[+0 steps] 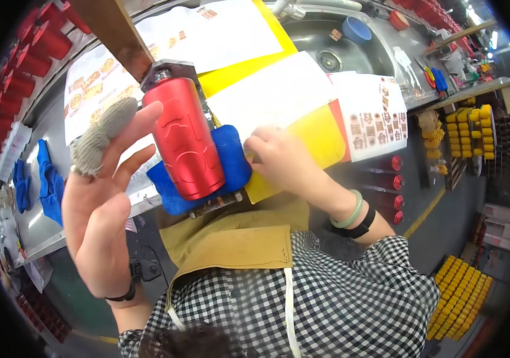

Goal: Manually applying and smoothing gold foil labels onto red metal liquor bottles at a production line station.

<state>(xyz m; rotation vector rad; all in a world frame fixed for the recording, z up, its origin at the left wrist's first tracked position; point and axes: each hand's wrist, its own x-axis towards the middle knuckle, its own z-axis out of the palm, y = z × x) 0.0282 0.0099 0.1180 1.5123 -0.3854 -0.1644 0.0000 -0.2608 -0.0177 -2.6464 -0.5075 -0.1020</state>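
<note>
A red metal bottle-shaped cylinder (186, 137) with raised patterns lies on a folded blue cloth (231, 155). Its narrow far end meets a dark metal fixture (174, 68). My left hand (102, 209) is open beside the cylinder, fingers spread, with a grey knitted cover (105, 134) over part of the fingers. One fingertip is at the cylinder's upper left side. To the right of the cloth, my right hand (279, 156) has its fingers curled together over the edge of a yellow sheet (320, 140); whatever they pinch is hidden.
A white sheet (273, 89) and printed sticker sheets (380, 119) cover the bench. A wooden post (114, 36) rises beyond the fixture. Behind is a metal sink (311, 48) with a blue bowl (356, 30). Blue cloths (49, 182) lie at left; red cylinders (40, 51) line the far left.
</note>
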